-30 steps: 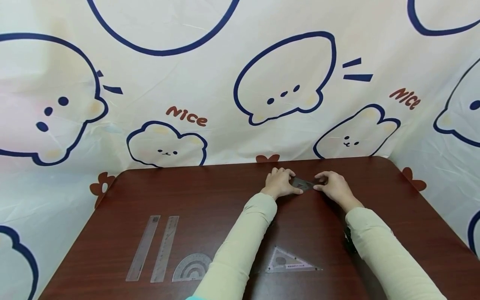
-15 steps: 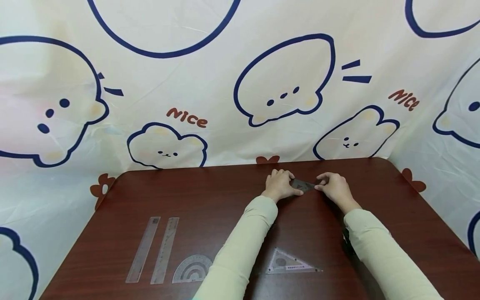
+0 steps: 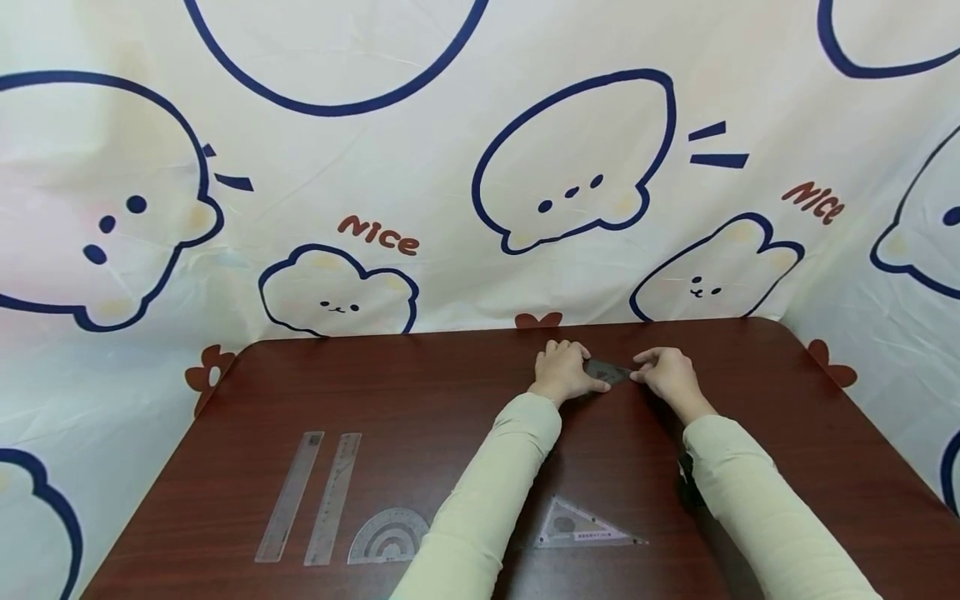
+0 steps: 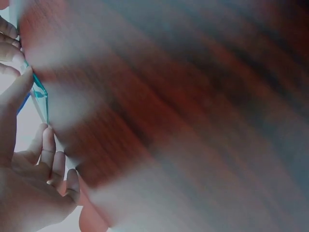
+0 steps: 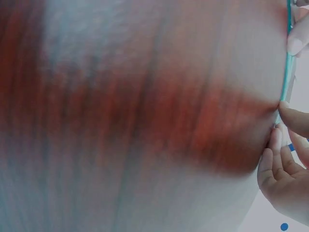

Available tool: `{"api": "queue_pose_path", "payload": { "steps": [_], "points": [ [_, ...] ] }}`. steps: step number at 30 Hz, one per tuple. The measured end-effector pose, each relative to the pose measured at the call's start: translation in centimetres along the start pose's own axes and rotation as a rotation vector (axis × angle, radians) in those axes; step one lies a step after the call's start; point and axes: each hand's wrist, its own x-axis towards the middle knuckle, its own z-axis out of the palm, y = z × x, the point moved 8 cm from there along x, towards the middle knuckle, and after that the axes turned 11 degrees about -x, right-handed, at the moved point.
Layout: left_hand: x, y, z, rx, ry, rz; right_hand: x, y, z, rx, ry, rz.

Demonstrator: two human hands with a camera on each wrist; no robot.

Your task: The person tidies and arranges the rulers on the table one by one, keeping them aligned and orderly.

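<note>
Left hand (image 3: 564,372) and right hand (image 3: 666,374) pinch a small clear set square (image 3: 606,371) between their fingers, long axis running hand to hand, flat over the tabletop (image 3: 420,400).

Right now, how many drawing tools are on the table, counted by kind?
Straight rulers: 2, one beside the other
Protractor: 1
Set squares: 2, one lying near, one pinched between left hand and right hand
Total: 5
</note>
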Motion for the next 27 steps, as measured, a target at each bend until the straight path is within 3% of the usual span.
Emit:
{"api": "queue_pose_path", "payload": {
  "steps": [12,21,27],
  "points": [
    [-0.33,0.0,-0.17,-0.021,0.005,0.008,-0.34,-0.32,0.35,-0.001,-0.037,-0.003],
    [-0.13,-0.55,-0.1,-0.168,0.011,-0.019,-0.4,-0.65,0.56,-0.04,-0.06,-0.028],
    [-0.2,-0.47,0.07,-0.261,0.002,0.0,-0.44,-0.47,0.5,-0.052,-0.073,-0.04]
  ]
}}
